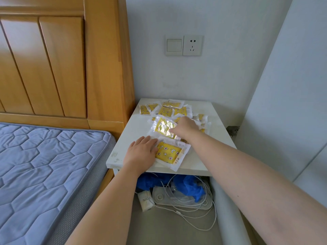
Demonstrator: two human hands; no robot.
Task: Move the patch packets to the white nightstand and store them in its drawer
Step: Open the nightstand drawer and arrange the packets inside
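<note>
Several yellow patch packets [165, 110] in clear wrappers lie spread over the top of the white nightstand [217, 137]. My left hand [141, 151] lies flat at the left edge of the nearest packet [168, 152], fingers together and touching it. My right hand [185, 127] reaches over the middle of the pile, fingers curled down onto a shiny packet [163, 127]; whether it grips the packet is hidden. The drawer [177, 227] below the top stands pulled out.
The drawer holds a blue plastic bag [191, 186], a white device [177, 198], white cables [203, 221] and a small white pack [146, 200]. A bed with a blue quilted mattress [44, 165] and wooden headboard [62, 59] is at the left. A wall switch and socket [184, 45] are behind.
</note>
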